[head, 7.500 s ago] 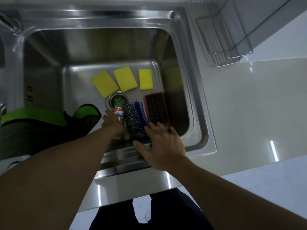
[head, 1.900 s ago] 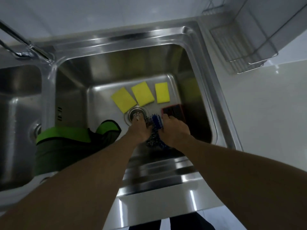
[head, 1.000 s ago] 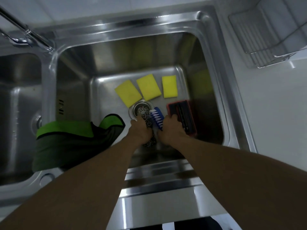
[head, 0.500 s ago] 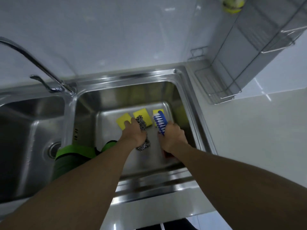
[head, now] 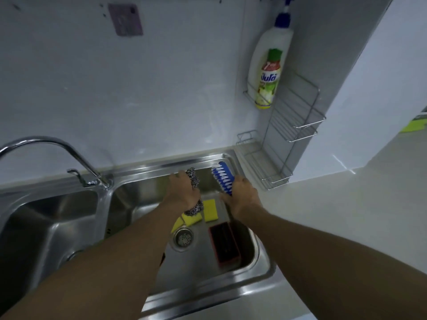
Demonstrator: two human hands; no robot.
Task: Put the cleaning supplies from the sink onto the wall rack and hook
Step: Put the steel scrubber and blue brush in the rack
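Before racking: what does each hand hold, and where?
The left hand grips a steel scourer around its middle; right hand grips blue scrub brush by its near end.

The sink [head: 208, 291] is smooth, shiny metal; the tap [head: 46, 144] at 9 o'clock is shiny metal too; the scrubber ball [head: 193, 179] is rough, tangled metal wire; the brush [head: 223, 177] is smooth blue plastic with white bristles; the yellow sponges [head: 210, 210] look soft and dull; at 2 o'clock the rack [head: 298, 125] is thin shiny wire, and the bottle [head: 271, 47] in it is smooth white plastic; the tabletop [head: 335, 215] is smooth and glossy.
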